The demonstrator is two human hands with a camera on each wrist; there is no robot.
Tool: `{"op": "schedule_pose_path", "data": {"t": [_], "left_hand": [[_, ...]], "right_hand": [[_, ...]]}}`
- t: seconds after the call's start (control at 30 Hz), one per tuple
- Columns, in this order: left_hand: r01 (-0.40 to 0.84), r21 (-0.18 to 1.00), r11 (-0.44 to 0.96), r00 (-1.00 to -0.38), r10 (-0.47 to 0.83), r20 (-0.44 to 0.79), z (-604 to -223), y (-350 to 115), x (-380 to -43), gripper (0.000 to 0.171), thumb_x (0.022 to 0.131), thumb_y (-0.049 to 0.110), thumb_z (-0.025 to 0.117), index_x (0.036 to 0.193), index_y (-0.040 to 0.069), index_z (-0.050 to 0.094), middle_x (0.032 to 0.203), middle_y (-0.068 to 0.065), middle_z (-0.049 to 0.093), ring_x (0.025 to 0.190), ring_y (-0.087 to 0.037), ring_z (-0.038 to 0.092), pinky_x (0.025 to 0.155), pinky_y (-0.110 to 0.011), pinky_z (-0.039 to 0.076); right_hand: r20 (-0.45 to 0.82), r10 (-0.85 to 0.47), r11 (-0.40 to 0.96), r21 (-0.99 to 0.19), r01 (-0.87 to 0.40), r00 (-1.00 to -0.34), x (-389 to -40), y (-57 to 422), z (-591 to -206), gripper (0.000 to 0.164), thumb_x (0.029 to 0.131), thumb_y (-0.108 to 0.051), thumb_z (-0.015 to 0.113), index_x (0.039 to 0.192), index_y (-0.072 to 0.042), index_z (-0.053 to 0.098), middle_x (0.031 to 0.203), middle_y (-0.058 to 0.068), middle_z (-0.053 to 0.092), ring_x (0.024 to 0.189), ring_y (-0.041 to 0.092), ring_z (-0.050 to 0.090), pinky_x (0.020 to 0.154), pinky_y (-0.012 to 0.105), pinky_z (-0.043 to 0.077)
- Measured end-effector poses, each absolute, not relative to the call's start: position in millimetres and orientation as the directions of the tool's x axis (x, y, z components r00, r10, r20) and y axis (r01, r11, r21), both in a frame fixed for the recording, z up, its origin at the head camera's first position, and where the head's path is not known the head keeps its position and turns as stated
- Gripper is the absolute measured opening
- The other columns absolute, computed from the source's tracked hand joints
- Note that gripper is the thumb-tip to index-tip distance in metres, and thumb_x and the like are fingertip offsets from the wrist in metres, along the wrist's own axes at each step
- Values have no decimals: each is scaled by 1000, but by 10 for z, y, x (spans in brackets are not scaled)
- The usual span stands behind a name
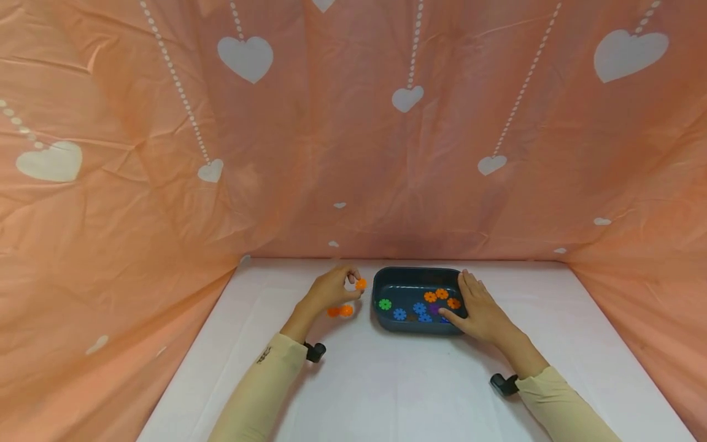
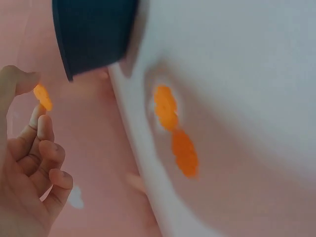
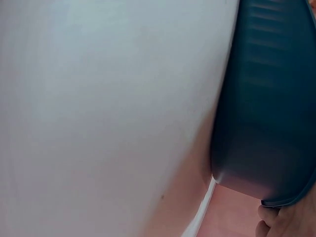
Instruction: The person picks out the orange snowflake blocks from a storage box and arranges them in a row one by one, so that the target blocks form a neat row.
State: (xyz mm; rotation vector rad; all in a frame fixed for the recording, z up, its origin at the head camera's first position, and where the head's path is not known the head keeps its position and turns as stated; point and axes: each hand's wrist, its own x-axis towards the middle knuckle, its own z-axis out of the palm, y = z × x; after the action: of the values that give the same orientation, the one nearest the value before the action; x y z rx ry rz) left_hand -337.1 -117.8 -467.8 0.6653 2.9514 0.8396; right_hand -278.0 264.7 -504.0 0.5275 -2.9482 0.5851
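My left hand pinches an orange flower-shaped plastic disc between thumb and index finger, its other fingers bent loosely. It holds the disc above the table, just left of a dark blue-grey bin. Two more orange discs lie side by side on the table below this hand. Across the bin's right rim rests my right hand, fingers extended along the far right corner and thumb reaching over the inside. Inside are a green disc, several blue discs, several orange discs and a purple disc.
A white-covered table spreads beneath everything. Behind it and at both sides hangs a peach-pink cloth with white hearts. Dark wrist devices are strapped to both arms, below light sleeves.
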Motion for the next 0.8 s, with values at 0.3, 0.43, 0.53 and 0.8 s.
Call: {"op": "schedule_pose_path", "data": {"t": [0.3,0.43,0.53,0.8], "left_hand": [[325,522,789,-933,358,42,-4788,-1485,-3342,29,92,31,82,112,21,64,108,0,63,88,-15,55,77,-35,46],[303,524,796,-938,346,17,-4835,-1613,-3309,30,90,31,84,112,20,65,105,4,61,89,-16,56,80,-37,47],[299,519,801,-937,350,1,-4856,-1697,-3287,30,90,29,85,110,19,65,104,4,61,89,-15,57,81,-38,48],[275,493,825,-938,343,-52,-4909,-1868,-3261,31,90,28,87,109,16,66,106,3,63,95,-16,59,87,-41,51]], "right_hand": [[147,-316,868,-354,-348,-937,-2786,2663,-5046,110,101,-62,63,162,18,18,172,36,12,160,53,14,129,63,13],[153,-321,865,-354,-355,-935,-2794,2667,-5069,110,101,-62,63,162,18,18,172,36,12,160,53,14,129,63,13],[152,-322,865,-353,-356,-934,-2799,2670,-5082,110,102,-62,63,162,18,18,172,36,12,160,53,14,129,64,13],[163,-323,862,-356,-361,-932,-2803,2667,-5072,109,102,-62,63,162,18,19,172,36,13,160,53,15,129,64,13]]}}
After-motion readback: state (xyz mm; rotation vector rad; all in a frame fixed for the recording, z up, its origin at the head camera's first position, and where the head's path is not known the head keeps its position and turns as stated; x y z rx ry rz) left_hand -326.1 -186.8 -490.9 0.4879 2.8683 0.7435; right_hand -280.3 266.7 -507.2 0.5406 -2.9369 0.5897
